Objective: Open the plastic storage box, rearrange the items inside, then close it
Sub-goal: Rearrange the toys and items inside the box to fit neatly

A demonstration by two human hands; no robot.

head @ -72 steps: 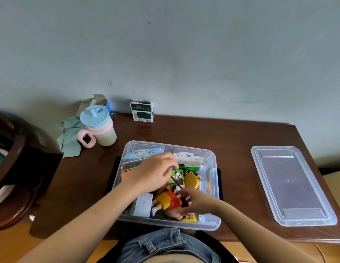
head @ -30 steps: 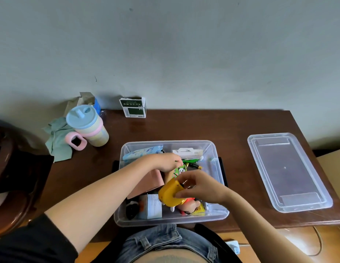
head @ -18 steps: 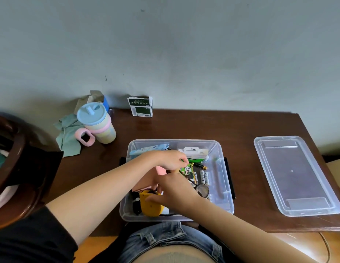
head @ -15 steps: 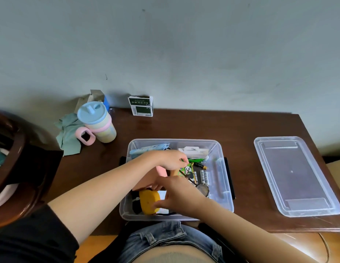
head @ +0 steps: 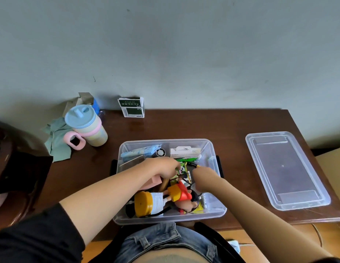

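Clear plastic surrounds both of your hands: they work inside the storage box (head: pixel 166 218), which sits at the near edge of the table (head: pixel 203 126), directly in front of you. Your left hand (head: pixel 161 167) is curled over the loose items at the box centre, fingertips down among them; what it grasps, if anything, cannot be told. Your right hand (head: pixel 204 179) reaches in from 3 o'clock, knuckles up, fingers hidden below the palm; its grip also cannot be told.

At 6 o'clock from the hands lies a toy figure (head: pixel 181 195) in red and yellow, on its side. At 7 o'clock a yellow-capped container (head: pixel 146 204) lies flat, its printed label too small to read. A pink flat item (head: pixel 153 182) sits under your left wrist. At 12 o'clock a white carton (head: pixel 184 151) and a blue packet (head: pixel 139 152) stand against the far wall; the carton's print is illegible.

To do the rearranging well, move one item at a time, lay flat items against the walls and keep everything below the rim so the lid seats.

The lid (head: pixel 285 169) lies well apart at 3 o'clock on the table. At 10 o'clock stand a lidded cup (head: pixel 87 126) beside a green cloth (head: pixel 58 141); at 11 o'clock a green-and-white carton (head: pixel 131 107) carries characters that cannot be read.
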